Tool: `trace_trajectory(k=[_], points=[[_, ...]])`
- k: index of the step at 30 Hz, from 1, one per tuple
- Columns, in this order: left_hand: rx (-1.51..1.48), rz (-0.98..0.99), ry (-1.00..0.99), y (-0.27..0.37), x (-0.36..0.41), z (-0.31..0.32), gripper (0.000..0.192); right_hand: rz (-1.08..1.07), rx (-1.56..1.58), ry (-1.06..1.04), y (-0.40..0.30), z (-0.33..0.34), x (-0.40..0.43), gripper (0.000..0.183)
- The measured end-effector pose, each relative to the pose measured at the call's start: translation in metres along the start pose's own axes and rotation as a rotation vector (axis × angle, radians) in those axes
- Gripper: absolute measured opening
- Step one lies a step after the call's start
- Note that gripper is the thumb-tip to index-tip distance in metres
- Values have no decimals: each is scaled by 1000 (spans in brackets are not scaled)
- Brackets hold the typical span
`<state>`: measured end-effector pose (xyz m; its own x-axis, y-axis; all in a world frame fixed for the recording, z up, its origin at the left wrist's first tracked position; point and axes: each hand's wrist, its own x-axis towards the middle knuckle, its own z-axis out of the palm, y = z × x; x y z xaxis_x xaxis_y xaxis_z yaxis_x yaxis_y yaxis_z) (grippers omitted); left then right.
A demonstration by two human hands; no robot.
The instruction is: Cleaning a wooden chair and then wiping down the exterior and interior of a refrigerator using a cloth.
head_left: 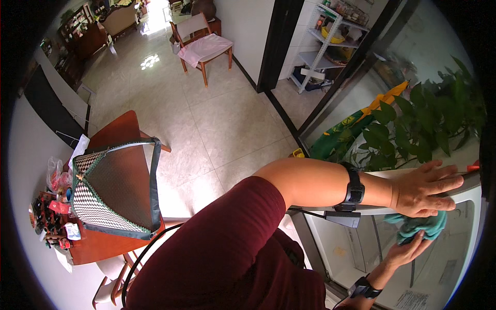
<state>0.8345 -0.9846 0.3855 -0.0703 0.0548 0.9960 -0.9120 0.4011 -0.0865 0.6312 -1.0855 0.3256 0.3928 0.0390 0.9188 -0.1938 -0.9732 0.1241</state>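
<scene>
My left hand is spread palm down over the upper edge of a white appliance, with no object visible in it. Just below, my right hand grips a bunched teal cloth, which sits against or just in front of a clear panel. Part of the cloth is hidden behind the fingers of my left hand. Inside the appliance, pale walls and dark strips show. A label with writing is near its lower edge. Both wrists wear black straps.
Leafy green plants stand behind the appliance beside a glass partition. A wooden table bears a mesh food cover. Farther off are a wooden chair and a metal shelf rack. A black cable runs beside my body.
</scene>
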Motion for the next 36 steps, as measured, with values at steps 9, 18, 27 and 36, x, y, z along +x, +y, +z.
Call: trace_trajectory(k=[9,18,27,36], points=[[-90,-35,-61,-2,-3,1,60,-163,-235,38,29,-5,72,39],[-61,-15,-35,-7,-3,5,61,369,601,81,29,17,62,40],[-60,-64,-170,-4,-7,-5,57,621,656,-42,-62,20,34,48],[-191,-119,-155,1,-3,-9,58,592,583,-209,-79,31,-29,48]])
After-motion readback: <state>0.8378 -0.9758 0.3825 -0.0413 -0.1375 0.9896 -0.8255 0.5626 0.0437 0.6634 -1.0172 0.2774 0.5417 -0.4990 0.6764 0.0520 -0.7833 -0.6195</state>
